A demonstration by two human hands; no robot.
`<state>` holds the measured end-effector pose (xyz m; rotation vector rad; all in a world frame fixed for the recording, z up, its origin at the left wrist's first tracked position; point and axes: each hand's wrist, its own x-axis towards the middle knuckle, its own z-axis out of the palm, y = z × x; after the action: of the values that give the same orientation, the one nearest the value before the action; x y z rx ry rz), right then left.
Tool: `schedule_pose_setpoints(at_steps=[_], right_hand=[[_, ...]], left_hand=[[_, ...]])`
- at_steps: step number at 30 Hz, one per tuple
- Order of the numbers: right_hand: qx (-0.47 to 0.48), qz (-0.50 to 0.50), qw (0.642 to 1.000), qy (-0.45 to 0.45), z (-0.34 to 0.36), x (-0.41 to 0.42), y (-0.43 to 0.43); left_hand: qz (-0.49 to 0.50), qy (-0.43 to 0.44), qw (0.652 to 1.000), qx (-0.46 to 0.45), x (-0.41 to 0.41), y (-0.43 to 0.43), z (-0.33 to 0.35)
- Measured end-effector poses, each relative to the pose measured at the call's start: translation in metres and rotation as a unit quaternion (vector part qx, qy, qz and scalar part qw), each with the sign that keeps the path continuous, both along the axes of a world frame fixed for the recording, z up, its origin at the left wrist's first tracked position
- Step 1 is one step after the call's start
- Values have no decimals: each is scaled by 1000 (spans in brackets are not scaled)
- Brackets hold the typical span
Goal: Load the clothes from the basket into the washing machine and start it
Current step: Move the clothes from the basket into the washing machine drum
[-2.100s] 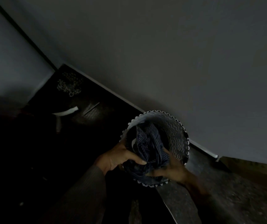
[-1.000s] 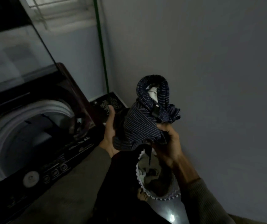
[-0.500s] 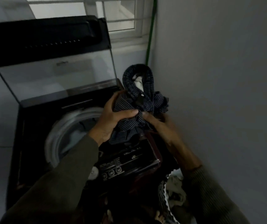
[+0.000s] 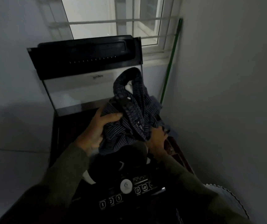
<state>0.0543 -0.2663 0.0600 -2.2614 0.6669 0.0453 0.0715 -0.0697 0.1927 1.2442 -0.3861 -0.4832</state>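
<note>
A bundled dark blue striped shirt hangs above the open top of a black top-loading washing machine. My left hand grips the shirt's left side and my right hand grips its lower right. The machine's lid stands raised against the wall. The dark drum opening lies directly beneath the shirt. A control panel with a round white dial and numbered buttons runs along the near edge. The basket's scalloped rim shows at the lower right, mostly hidden by my right sleeve.
A barred window sits above the machine. A green pole leans in the corner to the right of the lid. A plain grey wall closes in tightly on the right side.
Both hands lifted the striped shirt out of the basket and carried it left, over the washer's opening. My view swung from the basket to the machine.
</note>
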Motion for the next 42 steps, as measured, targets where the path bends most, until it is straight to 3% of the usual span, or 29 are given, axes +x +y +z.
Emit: schedule_pose_setpoints(at_steps=[4, 6, 9, 14, 16, 18, 19, 21, 24, 25, 26, 30, 32, 34, 36, 37, 39, 42], right_hand=[[-9, -42, 991, -125, 9, 2, 10], [79, -48, 975, -203, 22, 3, 20], [194, -56, 957, -210, 33, 10, 39], [480, -105, 853, -173, 39, 7, 65], [571, -74, 806, -139, 37, 1, 64], [668, -32, 734, -118, 40, -7, 67], [687, -15, 719, -106, 39, -9, 69], [671, 34, 732, -113, 40, -9, 75], [520, 98, 838, -133, 31, -5, 81], [463, 94, 871, -136, 31, -5, 84], [407, 83, 899, -141, 26, -3, 84], [283, 88, 942, -157, 11, 6, 85], [228, 105, 956, -154, 1, 10, 83], [168, 134, 965, -153, -11, 12, 78], [155, 163, 966, -126, -25, 13, 74], [161, 177, 965, -108, -33, 13, 72], [162, 209, 961, -81, -44, 12, 73], [96, 258, 961, -31, -53, 11, 80]], left_hand=[[46, -21, 998, 30, 17, 36, -12], [50, -24, 997, 62, 25, 48, -19], [34, -44, 991, 121, 33, 54, -33], [46, -70, 984, 160, 39, 58, -63], [44, -84, 976, 196, 42, 64, -79], [29, -128, 962, 241, 42, 68, -94], [23, -157, 954, 256, 40, 68, -101], [21, -227, 930, 289, 35, 67, -112], [65, -362, 848, 381, 25, 61, -125], [70, -384, 829, 401, 20, 59, -129], [73, -373, 831, 406, 17, 56, -133], [73, -292, 866, 400, 13, 53, -142], [16, -202, 933, 298, 20, 59, -146], [21, -40, 974, 220, 30, 72, -155], [62, 169, 972, 151, 37, 79, -157], [83, 233, 958, 148, 40, 79, -159], [103, 255, 943, 188, 45, 73, -164], [15, 273, 942, 196, 46, 61, -180]])
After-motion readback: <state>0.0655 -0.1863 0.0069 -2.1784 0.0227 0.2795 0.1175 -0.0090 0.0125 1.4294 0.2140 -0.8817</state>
